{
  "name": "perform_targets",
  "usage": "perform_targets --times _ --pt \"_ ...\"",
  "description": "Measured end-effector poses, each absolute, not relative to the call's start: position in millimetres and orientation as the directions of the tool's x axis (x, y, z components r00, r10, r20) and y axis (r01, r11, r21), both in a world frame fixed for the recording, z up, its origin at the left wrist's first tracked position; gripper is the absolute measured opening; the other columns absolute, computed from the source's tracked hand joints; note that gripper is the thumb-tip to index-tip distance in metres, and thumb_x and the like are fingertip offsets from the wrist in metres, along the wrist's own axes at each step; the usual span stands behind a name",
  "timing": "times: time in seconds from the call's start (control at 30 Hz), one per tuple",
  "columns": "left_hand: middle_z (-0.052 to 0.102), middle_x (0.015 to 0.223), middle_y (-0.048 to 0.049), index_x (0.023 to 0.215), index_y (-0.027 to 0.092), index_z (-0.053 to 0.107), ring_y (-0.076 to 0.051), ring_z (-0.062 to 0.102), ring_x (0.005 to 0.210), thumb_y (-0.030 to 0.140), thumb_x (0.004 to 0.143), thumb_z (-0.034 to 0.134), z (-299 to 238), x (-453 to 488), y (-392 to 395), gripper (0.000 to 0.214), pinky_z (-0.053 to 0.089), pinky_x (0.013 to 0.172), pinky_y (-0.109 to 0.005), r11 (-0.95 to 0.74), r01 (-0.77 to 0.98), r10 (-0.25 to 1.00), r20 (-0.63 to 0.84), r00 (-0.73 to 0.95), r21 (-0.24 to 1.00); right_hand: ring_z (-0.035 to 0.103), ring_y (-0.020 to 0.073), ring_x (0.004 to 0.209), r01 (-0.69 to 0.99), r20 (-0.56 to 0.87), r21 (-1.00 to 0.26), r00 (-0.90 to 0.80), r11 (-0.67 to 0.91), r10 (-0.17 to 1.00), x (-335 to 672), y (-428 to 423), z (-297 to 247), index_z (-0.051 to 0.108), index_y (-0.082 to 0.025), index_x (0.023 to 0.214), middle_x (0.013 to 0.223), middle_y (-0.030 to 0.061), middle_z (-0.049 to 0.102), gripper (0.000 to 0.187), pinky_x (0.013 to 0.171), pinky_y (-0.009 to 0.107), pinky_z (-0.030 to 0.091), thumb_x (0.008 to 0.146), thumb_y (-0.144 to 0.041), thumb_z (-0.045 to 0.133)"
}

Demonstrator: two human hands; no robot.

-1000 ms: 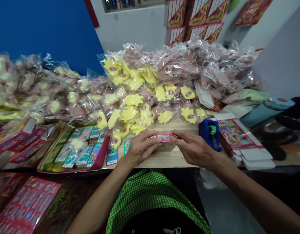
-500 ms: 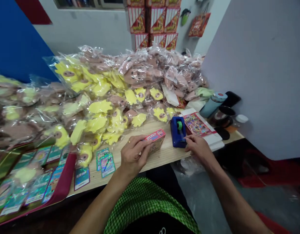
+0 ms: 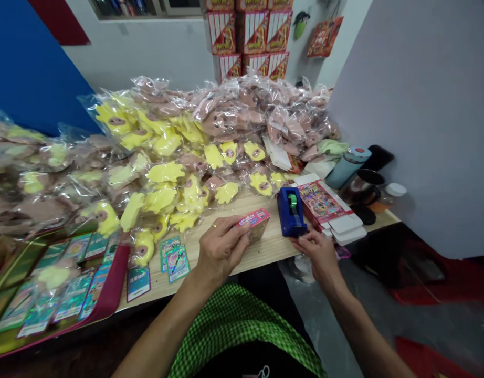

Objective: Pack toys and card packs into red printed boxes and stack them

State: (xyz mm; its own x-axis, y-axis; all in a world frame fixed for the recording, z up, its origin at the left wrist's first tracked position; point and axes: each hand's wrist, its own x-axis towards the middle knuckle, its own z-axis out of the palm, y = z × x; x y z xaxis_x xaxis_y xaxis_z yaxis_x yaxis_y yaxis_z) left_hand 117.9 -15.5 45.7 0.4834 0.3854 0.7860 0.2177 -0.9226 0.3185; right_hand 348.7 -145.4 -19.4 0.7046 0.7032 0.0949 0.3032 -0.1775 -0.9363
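My left hand (image 3: pixel 220 248) is closed round a small pink printed box (image 3: pixel 254 222) and holds it down on the wooden table (image 3: pixel 265 249). My right hand (image 3: pixel 316 251) is just in front of the blue tape dispenser (image 3: pixel 290 211), fingers pinched at its near end; what it pinches is too small to make out. The dispenser carries a green roll and stands right of the box.
A big heap of bagged yellow and brown plush toys (image 3: pixel 179 152) covers the table's back. Flat printed boxes (image 3: pixel 324 206) lie right of the dispenser, a bottle and cups beyond. Cards (image 3: pixel 173 260) and a card tray (image 3: pixel 53 299) lie at the left. A grey wall stands right.
A second ago both hands held the pink box. My right hand let go, went right to the tape dispenser, and has now drawn back a little toward the table's near edge.
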Motion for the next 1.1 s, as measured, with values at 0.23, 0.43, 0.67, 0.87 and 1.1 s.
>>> perform_targets --times 0.23,0.43,0.67,0.87,1.1 --pt "0.076 0.103 -0.0096 0.098 0.017 0.070 -0.019 0.072 0.089 0.015 0.096 0.061 51.2 117.4 -19.2 0.009 0.064 0.075 -0.033 -0.923 0.192 0.384 0.766 0.516 0.333 0.061 0.0199 0.063 0.434 0.212 -0.899 0.558 -0.064 0.803 312.9 -149.7 46.5 0.071 -0.024 0.086 0.072 0.0024 0.068 0.020 0.058 0.031 0.049 0.090 -0.043 0.066" --pt "0.076 0.098 -0.0071 0.110 0.018 0.065 -0.017 0.072 0.083 0.018 0.096 0.063 49.0 117.2 -20.4 0.013 0.061 0.073 -0.029 -0.897 0.208 0.442 0.759 0.478 0.391 0.055 0.0161 0.051 -0.023 0.032 -0.999 0.274 0.040 0.961 274.4 -105.7 72.1 0.037 -0.012 0.160 0.060 -0.0034 0.065 0.086 0.051 0.027 0.047 0.086 -0.039 0.071" --pt "0.074 0.101 -0.0076 0.113 0.018 0.065 -0.018 0.071 0.090 0.016 0.099 0.058 47.4 116.1 -15.9 0.015 0.061 0.078 -0.032 -0.922 0.146 0.378 0.759 0.530 0.357 0.056 0.0171 0.045 -0.082 -0.074 -0.995 0.310 -0.050 0.948 266.5 -88.0 67.5 0.026 -0.006 0.162 0.056 -0.0035 0.064 0.102 0.045 0.027 0.046 0.077 -0.040 0.073" --pt "0.072 0.102 -0.0090 0.108 0.016 0.072 -0.017 0.070 0.089 0.017 0.097 0.063 56.0 113.7 -9.0 0.014 0.061 0.078 -0.033 -0.867 0.066 0.436 0.690 0.578 0.493 0.057 0.0170 0.052 -0.176 -0.047 -0.984 0.322 0.011 0.945 262.7 -93.8 62.9 0.021 -0.007 0.160 0.062 -0.0041 0.066 0.100 0.053 0.029 0.048 0.080 -0.038 0.073" --pt "0.068 0.078 -0.0021 0.075 0.018 0.069 -0.016 0.066 0.073 0.020 0.090 0.073 78.5 123.3 5.1 0.016 0.055 0.069 -0.030 -0.731 0.113 0.557 0.492 0.669 0.673 0.057 0.0177 0.055 -0.213 -0.063 -0.976 0.430 0.033 0.901 251.5 -92.4 56.1 0.028 -0.009 0.157 0.064 -0.0030 0.066 0.102 0.055 0.028 0.047 0.077 -0.045 0.080"
